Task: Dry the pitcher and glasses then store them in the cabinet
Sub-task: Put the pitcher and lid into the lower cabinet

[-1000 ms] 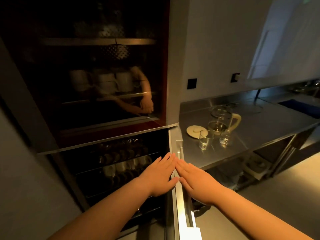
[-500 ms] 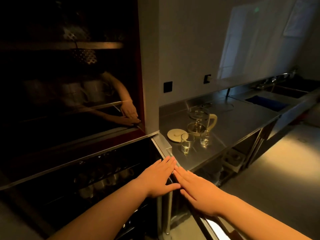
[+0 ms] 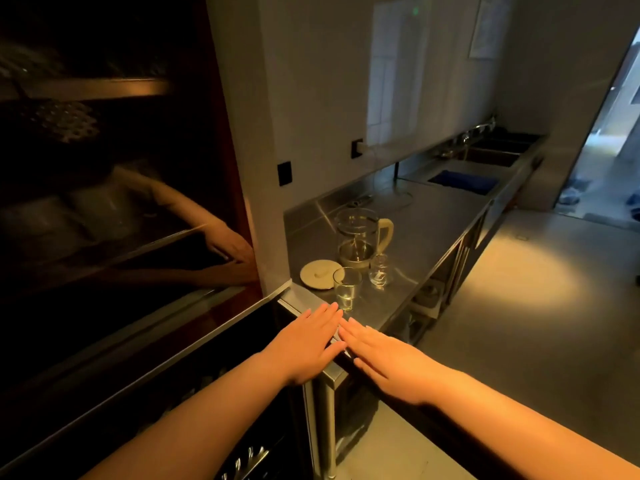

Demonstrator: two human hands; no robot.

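A clear glass pitcher with a cream handle stands on the steel counter. Its round cream lid lies flat to the left of it. Two small clear glasses stand in front: one near the counter's front edge, the other by the pitcher's base. My left hand and my right hand are held flat, palms down, fingertips almost touching, just short of the nearer glass. Both hold nothing. The dark glass-fronted cabinet fills the left side.
A blue cloth lies further along the counter by the sinks with taps. Dark racks of cups show in the lower cabinet. Open grey floor lies to the right, and a doorway at the far right.
The view has swung right, from the cabinet towards the counter. My hands stay flat and side by side, now over the counter's near corner and closer to the glasses.
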